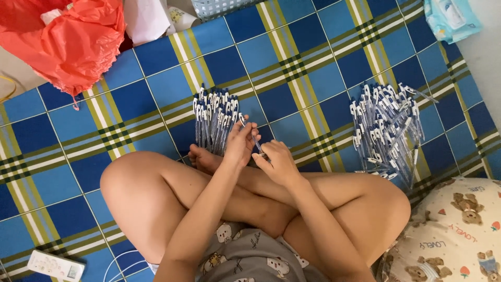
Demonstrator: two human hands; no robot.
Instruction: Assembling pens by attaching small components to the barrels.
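While both hands meet above crossed legs, left hand (239, 143) and right hand (279, 163) pinch one pen (255, 142) between fingertips. Tidy pile (215, 121) just beyond left; loose pile (386, 130) right. Risk: pen slips from fingertip grip, scatters tidy pile.

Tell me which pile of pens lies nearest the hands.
The neat pile of pens just above the left hand, rows aligned and almost touching the fingers; the messier heap of pens lies farther right.
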